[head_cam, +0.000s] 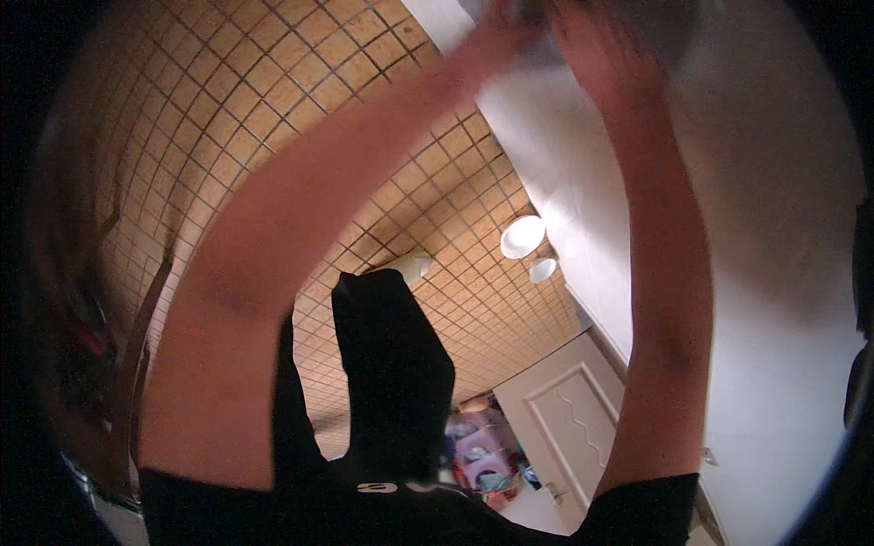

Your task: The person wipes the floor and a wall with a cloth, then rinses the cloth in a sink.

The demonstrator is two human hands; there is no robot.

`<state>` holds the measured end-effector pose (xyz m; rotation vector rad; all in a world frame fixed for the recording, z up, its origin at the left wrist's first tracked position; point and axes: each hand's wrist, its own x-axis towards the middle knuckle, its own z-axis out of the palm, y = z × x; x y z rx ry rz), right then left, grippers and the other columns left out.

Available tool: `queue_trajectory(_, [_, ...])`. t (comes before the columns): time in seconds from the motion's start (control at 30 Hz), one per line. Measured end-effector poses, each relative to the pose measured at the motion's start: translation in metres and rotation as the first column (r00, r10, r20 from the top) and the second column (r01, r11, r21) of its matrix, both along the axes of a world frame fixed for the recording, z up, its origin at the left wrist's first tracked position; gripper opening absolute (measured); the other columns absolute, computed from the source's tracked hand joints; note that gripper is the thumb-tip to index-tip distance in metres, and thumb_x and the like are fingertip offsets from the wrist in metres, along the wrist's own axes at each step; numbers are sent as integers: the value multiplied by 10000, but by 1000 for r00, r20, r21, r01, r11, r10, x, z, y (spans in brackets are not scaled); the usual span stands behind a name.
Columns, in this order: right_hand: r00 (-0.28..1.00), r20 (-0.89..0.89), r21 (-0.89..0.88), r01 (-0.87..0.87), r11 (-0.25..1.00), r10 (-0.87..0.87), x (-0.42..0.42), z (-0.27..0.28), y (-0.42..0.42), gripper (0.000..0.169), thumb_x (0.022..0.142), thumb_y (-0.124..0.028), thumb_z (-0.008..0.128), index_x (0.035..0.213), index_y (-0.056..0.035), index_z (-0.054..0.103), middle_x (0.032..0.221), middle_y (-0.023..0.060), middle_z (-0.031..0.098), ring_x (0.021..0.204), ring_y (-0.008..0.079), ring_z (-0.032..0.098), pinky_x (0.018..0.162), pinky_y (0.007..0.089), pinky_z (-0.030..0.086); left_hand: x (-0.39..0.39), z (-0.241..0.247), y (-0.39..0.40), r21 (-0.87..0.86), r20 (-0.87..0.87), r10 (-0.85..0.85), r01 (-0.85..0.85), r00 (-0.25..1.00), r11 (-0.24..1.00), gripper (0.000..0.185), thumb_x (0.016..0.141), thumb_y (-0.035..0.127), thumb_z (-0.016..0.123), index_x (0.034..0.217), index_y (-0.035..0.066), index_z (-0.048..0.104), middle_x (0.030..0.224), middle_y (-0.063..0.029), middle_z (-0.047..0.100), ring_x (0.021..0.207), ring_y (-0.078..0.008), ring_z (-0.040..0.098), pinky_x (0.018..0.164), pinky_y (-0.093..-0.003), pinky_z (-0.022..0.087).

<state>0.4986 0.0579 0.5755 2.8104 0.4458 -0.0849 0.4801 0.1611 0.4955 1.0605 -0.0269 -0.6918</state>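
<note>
Both arms reach up and forward to the top edge of the head view, where the hands are blurred and partly cut off. My left hand [511, 29] is close beside my right hand [606, 51], in front of the white wall [546, 123]. The back of the right hand faces me. A dark, blurred patch shows between the hands, and a greyish blur lies around them. What they touch or hold cannot be made out.
Two white bowls [523, 237] [543, 270] sit on the tan tiled floor [437, 177] against the wall. A pale shoe [415, 265] shows past my black trouser leg [392, 355]. Behind are a white panelled door [567, 416] and a purple rack [478, 447] with assorted items.
</note>
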Motion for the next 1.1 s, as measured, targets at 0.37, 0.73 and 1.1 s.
queue_trajectory(0.37, [996,-16,187,89,978,-87,-65,-140,-15,331,847,-170,470,1167,-86,481,1147,135,530,1068,259,493,901,380,403,-67,-150,-27,118,-35,-44,48,998,992,572,804,286,552,1284,102,302,1238,-134,425,1138,-234,403,949,-387,311])
queue_trajectory(0.73, [868,-94,422,478,771,-487,-345,-293,-168,360,765,-249,657,1055,-52,578,1069,136,586,986,274,553,859,363,434,-274,-290,-158,-151,-145,-256,235,956,960,401,743,88,543,1135,58,470,1103,-72,493,982,-202,452,840,-320,374])
queue_trajectory(1.1, [905,220,410,253,877,-364,-257,-255,-132,363,819,-273,554,1154,-135,530,1180,68,526,1086,248,480,952,376,364,-154,-196,-75,-219,101,-316,331,943,918,366,850,99,495,1204,58,412,1121,-113,516,1002,-251,509,904,-382,387])
